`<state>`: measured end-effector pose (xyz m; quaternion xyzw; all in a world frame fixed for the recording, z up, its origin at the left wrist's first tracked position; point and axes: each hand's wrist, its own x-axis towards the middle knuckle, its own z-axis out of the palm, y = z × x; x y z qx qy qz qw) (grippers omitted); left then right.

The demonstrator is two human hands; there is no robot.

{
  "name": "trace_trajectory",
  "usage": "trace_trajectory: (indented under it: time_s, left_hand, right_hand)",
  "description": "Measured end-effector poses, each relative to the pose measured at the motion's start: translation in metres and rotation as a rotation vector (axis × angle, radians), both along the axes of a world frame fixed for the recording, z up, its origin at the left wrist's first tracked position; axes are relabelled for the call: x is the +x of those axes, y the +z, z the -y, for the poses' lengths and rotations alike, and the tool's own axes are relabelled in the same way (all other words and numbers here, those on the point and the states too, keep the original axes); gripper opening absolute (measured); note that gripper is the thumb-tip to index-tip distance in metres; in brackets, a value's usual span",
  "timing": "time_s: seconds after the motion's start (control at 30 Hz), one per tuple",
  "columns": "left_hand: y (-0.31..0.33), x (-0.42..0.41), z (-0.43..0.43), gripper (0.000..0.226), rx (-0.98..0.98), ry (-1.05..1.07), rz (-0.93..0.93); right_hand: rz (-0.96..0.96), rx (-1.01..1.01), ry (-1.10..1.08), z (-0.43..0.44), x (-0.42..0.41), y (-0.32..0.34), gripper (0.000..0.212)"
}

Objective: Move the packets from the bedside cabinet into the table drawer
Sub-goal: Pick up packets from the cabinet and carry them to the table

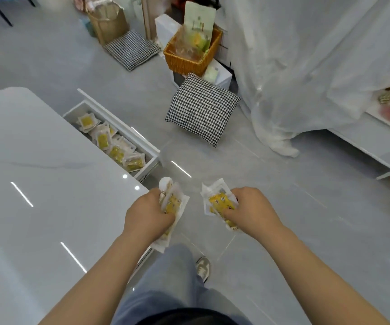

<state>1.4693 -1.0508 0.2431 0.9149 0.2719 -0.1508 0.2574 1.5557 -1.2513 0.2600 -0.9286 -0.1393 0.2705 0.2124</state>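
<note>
packets (174,205) with yellow contents in clear-white wrap are being gripped as a bunch by the left hand (147,212), its fingers curling round them, just off the near corner of the white table (37,172). a second bunch (217,204) is being gripped by the right hand (250,207), fingers likewise curling round it, out over the grey floor (295,219). the two hands are hovering near each other but apart, with a strip of floor showing between them.

ahead of the left hand, the drawer (119,124) is standing pulled out from the table's right edge, its front panel jutting into the walkway. loose packets (109,143) are lying inside it in a jumble, reaching close to its near end wall.

a wide band of floor is lying open between the drawer front and a houndstooth cushion (202,109), which is lying on the floor. farther back, a wicker basket (189,62) is sitting on white boxes. on the right, a sheer cloth (306,66) is draping down to the floor beside a low white unit (377,146). below the hands, a shoe (203,268) is planting on the tiles close to the table's edge.
</note>
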Motion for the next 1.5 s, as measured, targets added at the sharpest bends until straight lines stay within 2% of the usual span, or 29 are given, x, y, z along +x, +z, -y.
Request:
trace_trajectory:
  time_s: [0.2, 0.4, 0.8, 1.03, 1.17, 1.3, 1.5]
  left_hand:
    - [-0.007, 0.048, -0.018, 0.028, -0.007, 0.101, -0.051]
    - [-0.018, 0.102, -0.059, 0.038, -0.036, 0.190, -0.101]
    - [-0.021, 0.169, -0.123, 0.036, -0.052, 0.410, -0.122]
    - [-0.022, 0.198, -0.153, 0.033, -0.036, 0.613, -0.156]
    - [-0.020, 0.225, -0.157, 0.036, -0.046, 0.759, -0.162]
    - [-0.020, 0.251, -0.159, 0.036, -0.063, 0.903, -0.164]
    - [-0.019, 0.256, -0.160, 0.037, -0.067, 1.142, -0.186]
  right_hand:
    - [0.006, 0.003, 0.141, -0.035, 0.072, -0.003, 0.038]
    - [0.033, -0.039, 0.273, -0.090, 0.148, -0.015, 0.022]
    - [0.009, -0.075, 0.514, -0.190, 0.244, -0.010, 0.031]
    - [-0.028, -0.024, 0.704, -0.253, 0.299, -0.016, 0.026]
    - [-0.029, -0.025, 0.860, -0.286, 0.338, -0.017, 0.039]
    - [-0.008, -0.012, 1.023, -0.322, 0.371, -0.017, 0.043]
    - [-0.046, -0.034, 1.205, -0.361, 0.401, -0.030, 0.031]
